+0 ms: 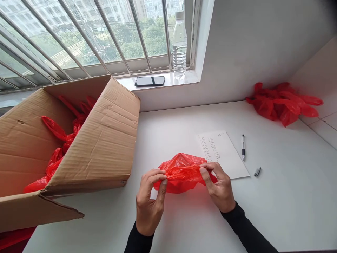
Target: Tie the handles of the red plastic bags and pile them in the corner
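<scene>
A thin red plastic bag (181, 174) is stretched between my two hands, above the white table. My left hand (151, 198) pinches its left edge between thumb and fingers. On the other side, my right hand (218, 186) grips the right edge the same way, thumb against fingertips. The bag looks crumpled and gathered along the top, and whether anything is inside it I cannot tell. Just behind my right hand lies a sheet of paper (228, 151) with columns of handwriting, its lower left part hidden by the bag and hand.
An open cardboard box (105, 140) holding knotted red bags (70, 138) stands at the left. More red bags (283, 102) lie at the back right. A pen (243, 147) and its cap (257, 171) lie beside the paper. The windowsill holds a phone (149, 81) and a water bottle (179, 49).
</scene>
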Motion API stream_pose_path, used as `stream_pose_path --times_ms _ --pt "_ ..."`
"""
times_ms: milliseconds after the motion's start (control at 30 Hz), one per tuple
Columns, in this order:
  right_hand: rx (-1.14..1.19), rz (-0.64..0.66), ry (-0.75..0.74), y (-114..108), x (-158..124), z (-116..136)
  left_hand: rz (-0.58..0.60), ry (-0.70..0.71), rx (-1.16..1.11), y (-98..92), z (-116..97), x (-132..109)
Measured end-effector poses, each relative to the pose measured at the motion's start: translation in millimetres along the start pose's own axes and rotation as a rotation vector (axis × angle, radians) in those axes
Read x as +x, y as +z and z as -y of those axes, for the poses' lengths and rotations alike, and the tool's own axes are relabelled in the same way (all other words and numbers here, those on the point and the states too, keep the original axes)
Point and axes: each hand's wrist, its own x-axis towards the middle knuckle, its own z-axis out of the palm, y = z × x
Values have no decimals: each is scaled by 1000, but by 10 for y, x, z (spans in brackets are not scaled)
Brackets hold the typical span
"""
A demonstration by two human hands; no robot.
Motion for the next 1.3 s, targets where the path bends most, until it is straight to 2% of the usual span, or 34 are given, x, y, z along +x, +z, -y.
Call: stream_pose_path --times_ms 133,200,267,333,367,400,467,533,633,700,800,900,1100,1300 --pt "123 -133 178 -78 14 24 -139 -190 -206 -95 -42 -67" --pt "157 -161 203 -99 -7 43 -173 -258 -278 -142 -66 -106" --pt "127 -218 105 -109 -39 103 -129 -254 -270 -176 -79 -135" --pt "57 -286 -121 -122 -62 220 -34 -167 -197 -194 -81 -146" --pt "22 -278 -255 -130 -62 297 8 -106 -164 -199 -82 -145" --pt "-12 -222 -382 -138 -52 379 38 -46 -146 -201 -85 -140" --pt "-91 20 -567 -145 -6 534 61 21 -146 -203 -105 -121" --pt "-215 293 -639 -126 56 632 44 18 -178 -207 -140 -99" --pt "-447 543 -572 -44 115 627 25 -6 -231 -216 -190 -89" --pt "-601 637 -500 29 116 560 73 1 -262 -214 -205 -108" --pt "-804 717 -468 143 94 469 164 7 -295 -187 -203 -158" --pt "-918 704 -415 262 92 436 194 -6 -334 -150 -201 -189" --pt "-974 616 -298 482 98 421 182 -29 -391 -124 -191 -181" --pt "-931 537 -326 484 56 353 177 -49 -380 -127 -129 -199"
